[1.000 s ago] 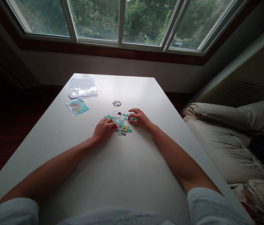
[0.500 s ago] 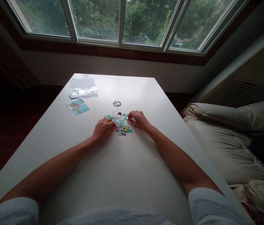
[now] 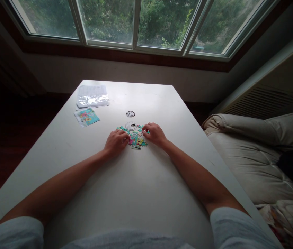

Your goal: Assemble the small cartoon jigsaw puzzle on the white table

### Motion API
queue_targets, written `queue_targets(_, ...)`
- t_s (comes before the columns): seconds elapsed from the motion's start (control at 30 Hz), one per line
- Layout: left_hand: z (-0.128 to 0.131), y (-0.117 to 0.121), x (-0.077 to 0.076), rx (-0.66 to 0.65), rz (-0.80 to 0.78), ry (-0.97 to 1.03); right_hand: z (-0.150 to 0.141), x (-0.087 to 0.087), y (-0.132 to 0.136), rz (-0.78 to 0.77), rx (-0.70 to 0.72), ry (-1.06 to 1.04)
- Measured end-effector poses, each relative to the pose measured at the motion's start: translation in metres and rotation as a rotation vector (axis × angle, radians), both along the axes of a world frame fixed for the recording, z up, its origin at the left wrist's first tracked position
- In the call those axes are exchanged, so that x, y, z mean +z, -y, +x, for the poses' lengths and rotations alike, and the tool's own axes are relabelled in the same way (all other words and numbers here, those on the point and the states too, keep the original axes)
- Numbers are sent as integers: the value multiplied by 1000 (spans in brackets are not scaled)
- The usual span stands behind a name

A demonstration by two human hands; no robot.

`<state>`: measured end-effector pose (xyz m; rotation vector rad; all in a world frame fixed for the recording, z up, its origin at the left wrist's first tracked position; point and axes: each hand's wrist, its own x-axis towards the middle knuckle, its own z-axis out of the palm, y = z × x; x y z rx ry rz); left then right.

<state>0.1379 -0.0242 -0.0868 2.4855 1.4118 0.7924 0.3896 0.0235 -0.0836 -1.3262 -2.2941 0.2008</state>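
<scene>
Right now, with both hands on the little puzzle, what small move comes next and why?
Probably press the right hand fingertips down to seat the teal piece at the puzzle upper right edge; the left hand already rests against its other side.

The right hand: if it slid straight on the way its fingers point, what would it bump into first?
The right hand points left and slightly away across the table. It would likely meet the loose puzzle pieces at its fingertips first, then the small round disc just beyond, though depth is hard to judge.

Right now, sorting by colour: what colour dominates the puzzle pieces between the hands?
Mostly teal jigsaw pieces, with yellow and pink; head view.
</scene>
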Motion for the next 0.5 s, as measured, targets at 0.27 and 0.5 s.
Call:
queue_targets(0.27,2,1,0,3,7,-16,-14,4,11,55,-11,260)
queue_targets(0.5,2,1,-1,3,-1,1,-15,5,11,-1,-59,-6)
